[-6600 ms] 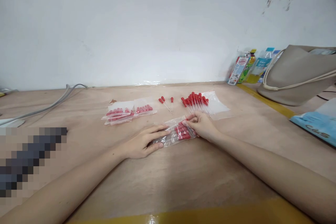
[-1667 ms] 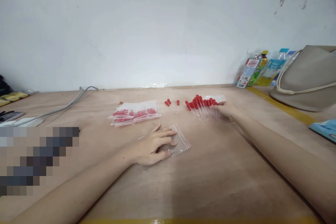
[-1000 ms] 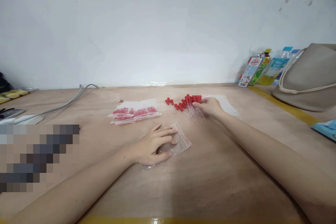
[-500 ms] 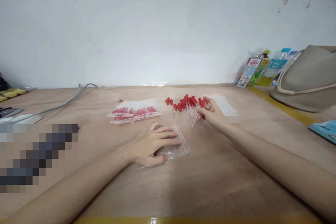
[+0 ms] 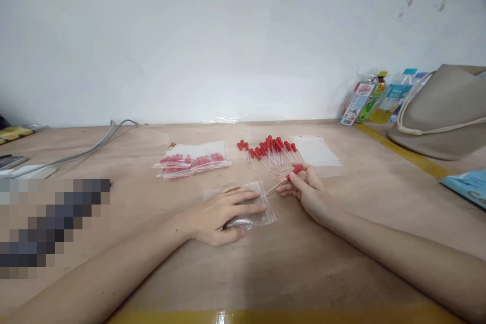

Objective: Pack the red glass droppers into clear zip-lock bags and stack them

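Observation:
My left hand (image 5: 228, 212) lies flat with fingers spread on a clear zip-lock bag (image 5: 261, 218), pressing it to the table. The bag's zip end points right, past my fingertips. Between the thumb and fingers of my right hand (image 5: 307, 190) is a glass dropper (image 5: 280, 184) with a red rubber bulb. Its thin tip points left and meets or lies just over the bag's zip edge; I cannot tell whether it is inside. Beyond the hands lies a loose pile of red-bulbed droppers (image 5: 271, 149), tips toward me.
Filled zip-lock bags (image 5: 193, 161) with red bulbs inside lie at the back left. Flat bags (image 5: 317, 151) rest right of the pile. Bottles (image 5: 391, 98) and a beige hat (image 5: 440, 111) stand far right. A grey cable (image 5: 91, 149) runs along the left.
My right hand has come away from the pile toward me, bringing a dropper to the zip edge of the bag. My left hand stays on the bag.

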The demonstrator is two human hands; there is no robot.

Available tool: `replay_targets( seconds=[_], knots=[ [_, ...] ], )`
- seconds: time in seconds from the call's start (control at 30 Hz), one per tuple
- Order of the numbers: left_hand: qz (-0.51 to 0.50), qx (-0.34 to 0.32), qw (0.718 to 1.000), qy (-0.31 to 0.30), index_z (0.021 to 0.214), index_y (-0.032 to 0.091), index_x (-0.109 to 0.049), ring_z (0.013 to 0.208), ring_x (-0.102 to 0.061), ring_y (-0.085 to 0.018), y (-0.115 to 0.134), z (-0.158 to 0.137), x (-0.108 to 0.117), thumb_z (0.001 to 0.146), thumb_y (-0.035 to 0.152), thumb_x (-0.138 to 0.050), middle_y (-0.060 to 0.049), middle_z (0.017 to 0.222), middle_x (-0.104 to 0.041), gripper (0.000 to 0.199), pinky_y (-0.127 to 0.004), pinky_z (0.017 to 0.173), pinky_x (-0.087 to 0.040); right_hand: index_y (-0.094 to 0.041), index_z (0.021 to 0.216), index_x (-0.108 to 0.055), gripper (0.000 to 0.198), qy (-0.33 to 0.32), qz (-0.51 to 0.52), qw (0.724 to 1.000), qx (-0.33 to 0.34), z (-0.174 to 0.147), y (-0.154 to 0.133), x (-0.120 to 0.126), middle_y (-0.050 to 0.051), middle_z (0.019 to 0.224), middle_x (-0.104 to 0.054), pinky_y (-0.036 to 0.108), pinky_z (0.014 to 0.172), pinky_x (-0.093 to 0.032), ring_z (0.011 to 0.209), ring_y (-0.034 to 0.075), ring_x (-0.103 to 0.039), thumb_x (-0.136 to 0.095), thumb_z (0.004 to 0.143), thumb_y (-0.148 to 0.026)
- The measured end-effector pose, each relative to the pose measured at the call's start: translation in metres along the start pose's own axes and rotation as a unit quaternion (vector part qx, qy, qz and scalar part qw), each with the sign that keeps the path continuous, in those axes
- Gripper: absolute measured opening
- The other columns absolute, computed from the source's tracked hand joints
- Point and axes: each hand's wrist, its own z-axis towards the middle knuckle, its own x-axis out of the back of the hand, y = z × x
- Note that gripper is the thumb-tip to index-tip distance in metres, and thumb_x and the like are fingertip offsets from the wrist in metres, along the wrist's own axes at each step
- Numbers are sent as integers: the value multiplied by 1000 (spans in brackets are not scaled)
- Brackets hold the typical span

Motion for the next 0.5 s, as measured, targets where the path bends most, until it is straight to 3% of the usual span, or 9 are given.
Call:
replay_targets(
  seconds=[0.1,0.27,0.4,0.5],
  knots=[
    [0,-3,1000,0,138,27,-29,131,-27,-27,-1,0,0,79,28,-52,-5,145,-25,63,-46,108,-19,-23,92,-39,38,-46,4,999,-24,-5,0,7,-3,74,-62,30,66,-50,66,13,-64,-64,71,-42],
    [-8,-2,1000,2,140,26,-21,133,-21,-28,-1,-1,0,80,30,-52,-6,148,-15,68,-47,108,-18,-17,79,-56,28,-193,-130,970,-69,-4,-10,15,1,76,-63,26,69,-46,71,11,-59,-71,65,-36],
    [-46,-9,999,0,142,28,-13,134,-19,-25,4,2,0,90,39,-41,-4,148,-14,60,-46,109,-17,-16,76,-62,23,-253,-190,948,-18,-1,-14,8,-4,61,-54,21,53,-38,55,7,-47,-71,65,-34],
    [-71,-5,997,31,142,28,0,133,-24,-22,8,7,-2,95,34,-28,-4,147,-21,55,-43,108,-22,-16,76,-65,19,-266,-235,934,26,-3,-12,1,-6,53,-44,21,46,-29,48,6,-35,-68,68,-33]
  ],
)
